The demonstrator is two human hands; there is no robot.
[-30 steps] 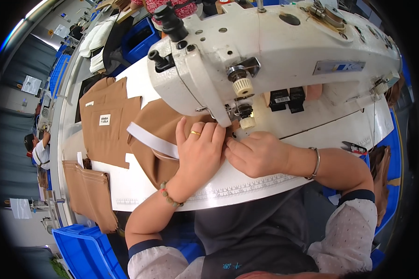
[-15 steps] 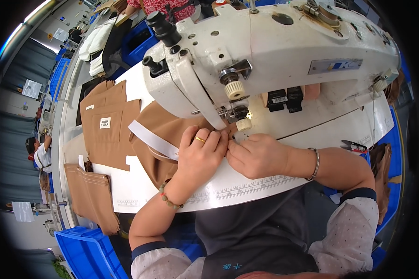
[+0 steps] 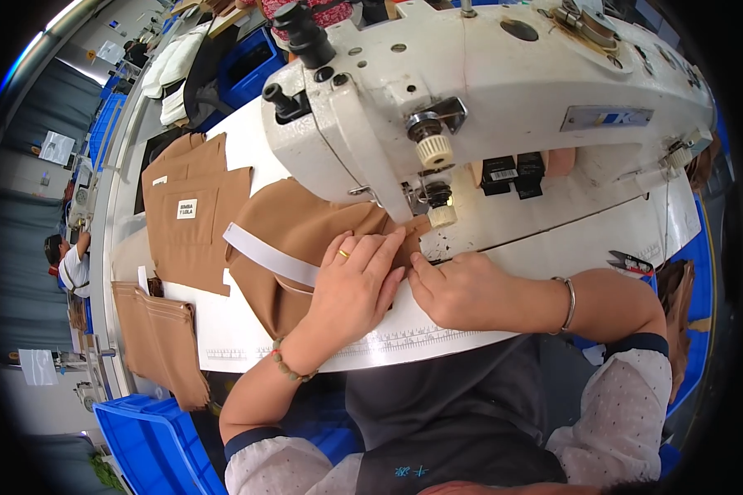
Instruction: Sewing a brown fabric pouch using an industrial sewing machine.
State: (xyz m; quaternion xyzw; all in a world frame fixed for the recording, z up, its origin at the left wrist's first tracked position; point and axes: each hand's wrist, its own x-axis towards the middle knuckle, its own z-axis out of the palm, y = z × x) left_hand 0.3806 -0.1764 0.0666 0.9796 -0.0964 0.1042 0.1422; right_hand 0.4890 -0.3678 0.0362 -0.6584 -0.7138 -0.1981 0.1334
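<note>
A brown fabric piece (image 3: 305, 210) lies bunched on the white table, its right end beside the needle area of the white sewing machine (image 3: 504, 74). A white strip (image 3: 264, 254) crosses this fabric. My left hand (image 3: 351, 285) rests on the cloth with its fingers stretched out and pressed down, just in front of the machine head. Beside it, my right hand (image 3: 466, 289) is curled, its index fingertip and thumb at the fabric's near right edge. The cloth between those fingertips is mostly hidden.
Brown cut panels (image 3: 194, 186) and a folded brown stack (image 3: 161, 338) lie at the left. Thread snips (image 3: 630, 263) sit at the right table edge. Small black cards (image 3: 512, 175) stand under the machine arm. A blue bin (image 3: 153, 437) is at lower left.
My left fingers have straightened from a curled grip onto the cloth. My right hand has shifted slightly right. More of the fabric's end shows by the needle area; the whole view has shifted a little.
</note>
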